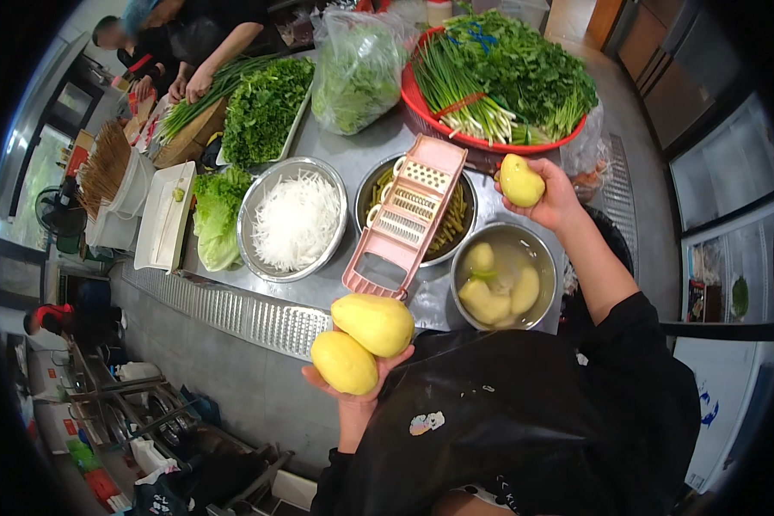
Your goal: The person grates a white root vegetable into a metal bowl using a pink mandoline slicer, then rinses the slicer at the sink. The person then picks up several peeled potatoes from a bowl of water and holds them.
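Observation:
Two large peeled potatoes (372, 324) rest in my left hand (367, 393), held low by the table's front edge. My right hand (555, 193) grips a smaller peeled potato (521, 180) at the right side of the table. Below it stands a steel bowl (550, 284) of cloudy water with several peeled potato pieces (484, 302) in it. A pink mandoline grater (426, 145) with several blade sections lies tilted across another bowl (359, 200), which holds cut green-brown vegetables (450, 226). To the left, a steel bowl (338, 193) is heaped with white shreds (297, 219).
Lettuce (218, 219) and a white tray (148, 232) sit at the left. Behind are chopped greens (264, 109), a bagged leafy vegetable (358, 80) and a red basket (419, 109) of scallions and herbs. Across the table, a person's hands (197, 84) hold scallions on a wooden block (193, 135).

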The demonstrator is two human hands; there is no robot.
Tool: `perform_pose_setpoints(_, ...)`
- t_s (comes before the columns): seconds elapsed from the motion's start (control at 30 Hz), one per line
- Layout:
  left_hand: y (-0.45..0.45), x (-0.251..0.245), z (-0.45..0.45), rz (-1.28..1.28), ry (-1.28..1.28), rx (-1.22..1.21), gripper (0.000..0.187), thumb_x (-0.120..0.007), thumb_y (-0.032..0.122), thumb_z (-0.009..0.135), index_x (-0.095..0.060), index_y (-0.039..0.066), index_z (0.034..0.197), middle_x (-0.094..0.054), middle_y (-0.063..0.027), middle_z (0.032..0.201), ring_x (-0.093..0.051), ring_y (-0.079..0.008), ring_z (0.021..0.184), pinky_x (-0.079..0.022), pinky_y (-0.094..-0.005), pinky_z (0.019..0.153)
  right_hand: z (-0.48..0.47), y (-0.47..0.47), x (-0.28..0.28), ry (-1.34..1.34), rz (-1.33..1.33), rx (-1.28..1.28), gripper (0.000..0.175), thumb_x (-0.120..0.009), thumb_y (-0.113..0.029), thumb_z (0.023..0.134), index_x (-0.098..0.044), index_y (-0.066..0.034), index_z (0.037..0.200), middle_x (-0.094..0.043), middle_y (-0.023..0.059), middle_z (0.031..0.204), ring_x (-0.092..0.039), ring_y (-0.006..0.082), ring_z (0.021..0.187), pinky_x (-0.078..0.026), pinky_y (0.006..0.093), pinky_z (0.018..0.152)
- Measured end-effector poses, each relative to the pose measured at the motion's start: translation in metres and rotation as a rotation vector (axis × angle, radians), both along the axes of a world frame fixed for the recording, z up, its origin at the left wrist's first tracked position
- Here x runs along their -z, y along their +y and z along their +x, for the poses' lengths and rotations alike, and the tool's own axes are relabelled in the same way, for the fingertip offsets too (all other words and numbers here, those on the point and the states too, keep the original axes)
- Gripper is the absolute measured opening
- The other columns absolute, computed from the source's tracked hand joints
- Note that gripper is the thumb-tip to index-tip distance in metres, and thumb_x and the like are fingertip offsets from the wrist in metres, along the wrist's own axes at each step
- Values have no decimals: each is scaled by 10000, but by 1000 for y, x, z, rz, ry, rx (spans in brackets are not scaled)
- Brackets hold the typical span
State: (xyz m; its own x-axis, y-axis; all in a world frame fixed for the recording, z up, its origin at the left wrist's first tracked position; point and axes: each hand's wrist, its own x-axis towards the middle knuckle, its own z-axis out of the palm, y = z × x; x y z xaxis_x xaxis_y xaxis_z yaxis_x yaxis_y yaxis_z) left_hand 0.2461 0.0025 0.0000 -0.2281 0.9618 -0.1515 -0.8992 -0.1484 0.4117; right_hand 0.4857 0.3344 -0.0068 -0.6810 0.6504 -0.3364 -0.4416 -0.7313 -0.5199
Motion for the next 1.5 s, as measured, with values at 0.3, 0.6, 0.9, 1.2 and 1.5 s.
perform_pose_setpoints(0.3, -2, 13, -3, 94, -128, 50, 1107, -631, 747, 570, -172, 211, 1423, -116, -107, 1487, -125, -422, 1341, -178, -732, 967, 10, -36, -23, -323, 252, 37, 443, -506, -182, 791, -473, -71, 1220, -551, 170, 1127, -584, 324, 962, -516, 453, 743)
perform_pose_setpoints(0.6, -1, 14, -7, 87, -159, 77, 1126, -650, 744, 548, -175, 218, 1423, -123, -99, 1488, -124, -418, 1342, -172, -731, 968, 4, -94, -30, -1152, 2097, -666, 429, -638, -117, 648, -549, -88, 1067, -515, 97, 1141, -513, 257, 1030, -448, 365, 826)
perform_pose_setpoints(0.9, -4, 7, -8, -84, -79, 33, 1169, -701, 726, 491, -161, 270, 1422, -106, -94, 1483, -133, -445, 1329, -204, -752, 934, 23, -121, -25, -1374, 1789, -1313, 143, -624, -177, 667, -622, -90, 781, -585, 49, 816, -560, 241, 865, -476, 357, 704)
perform_pose_setpoints(1.2, -1, 12, -5, 43, -108, 71, 1143, -642, 755, 542, -171, 203, 1425, -146, -115, 1481, -157, -439, 1328, -209, -732, 952, 14, -131, -10, -1456, 1947, -1188, 261, -647, -297, 685, -686, -113, 866, -593, 20, 936, -532, 214, 967, -437, 338, 771)
perform_pose_setpoints(1.5, -3, 10, -1, 69, -201, 36, 1135, -726, 691, 498, -205, 258, 1409, -142, -93, 1474, -141, -432, 1334, -227, -732, 945, -20, -117, -26, -1444, 1771, -1733, 381, -606, -472, 753, -697, -129, 893, -642, 40, 989, -608, 197, 942, -434, 341, 799)
